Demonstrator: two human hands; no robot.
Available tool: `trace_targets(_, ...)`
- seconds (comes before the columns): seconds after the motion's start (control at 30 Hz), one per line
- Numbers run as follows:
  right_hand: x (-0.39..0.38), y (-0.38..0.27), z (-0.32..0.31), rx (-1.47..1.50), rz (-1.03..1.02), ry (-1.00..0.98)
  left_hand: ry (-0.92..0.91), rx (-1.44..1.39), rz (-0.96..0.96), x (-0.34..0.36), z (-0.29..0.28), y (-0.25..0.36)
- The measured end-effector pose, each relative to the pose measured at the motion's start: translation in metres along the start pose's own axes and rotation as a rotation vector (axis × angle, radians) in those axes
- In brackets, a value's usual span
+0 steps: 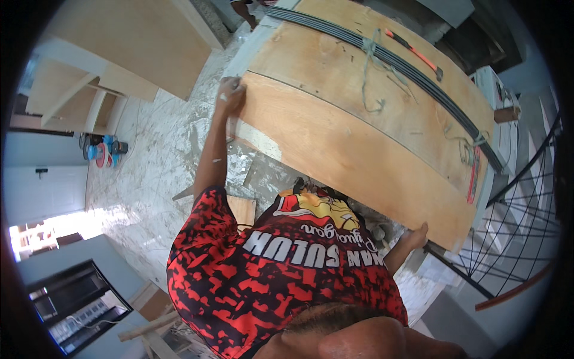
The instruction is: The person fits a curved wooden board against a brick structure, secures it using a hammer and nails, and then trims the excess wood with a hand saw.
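Observation:
A long plywood board (341, 152) spans the view in front of me, with my left hand (231, 93) closed on its far left end and my right hand (417, 235) gripping its near edge at the lower right. Beyond it lie plywood sheets (311, 57) on a worktop, carrying a long bundle of dark strips (418, 81) tied with grey cord (373, 75). A hammer with a red and black handle (412, 51) lies behind the bundle, and a red tool (475, 173), perhaps a level, lies at the right end.
Unfinished plywood cabinets (78, 102) stand at the left, near stacked containers (104, 149) on a dusty tiled floor (143, 179). A black metal railing (514, 227) rises at the right. Loose timber (155, 335) lies at the lower left. Another person's legs (244, 12) show at the top.

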State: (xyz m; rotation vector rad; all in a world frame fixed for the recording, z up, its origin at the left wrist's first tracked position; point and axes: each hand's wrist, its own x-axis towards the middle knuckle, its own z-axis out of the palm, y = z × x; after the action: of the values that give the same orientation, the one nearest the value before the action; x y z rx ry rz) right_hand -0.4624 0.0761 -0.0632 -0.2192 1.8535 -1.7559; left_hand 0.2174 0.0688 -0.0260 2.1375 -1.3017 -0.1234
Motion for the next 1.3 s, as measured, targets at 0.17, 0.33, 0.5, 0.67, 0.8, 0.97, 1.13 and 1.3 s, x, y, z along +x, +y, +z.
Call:
trace_targets(0.17, 0.01, 0.001, 0.004, -0.017, 0.037, 0.022, 0.083, -0.05, -0.108, 0.0, 0.011, 0.011)
trace_targets(0.33, 0.035, 0.014, -0.006, 0.07, 0.034, 0.01, 0.048, -0.148, -0.224, 0.007, 0.008, 0.023)
trace_targets(0.5, 0.046, 0.018, -0.01, 0.034, -0.003, 0.006, 0.06, -0.054, -0.179, 0.01, 0.017, 0.007)
trace_targets(0.67, 0.005, -0.001, 0.009, -0.045, -0.053, -0.02, 0.02, -0.053, -0.169, 0.009, 0.008, 0.014)
trace_targets(0.8, 0.042, -0.004, -0.015, -0.65, -0.374, 0.058, 0.045, -0.204, -0.246, 0.011, 0.005, 0.011)
trace_targets(0.97, -0.03, -0.034, 0.086, -1.078, -1.003, -0.366, 0.061, -0.337, -0.34, 0.008, 0.004, 0.008)
trace_targets(1.13, -0.237, -0.012, 0.241, -0.868, -1.33, -1.571, 0.144, -0.344, -0.312, 0.006, 0.015, 0.006)
trace_targets(1.3, -0.316, 0.021, 0.331, -0.845, -1.555, -1.805, 0.154, -0.4, -0.351, 0.01, 0.014, 0.013)
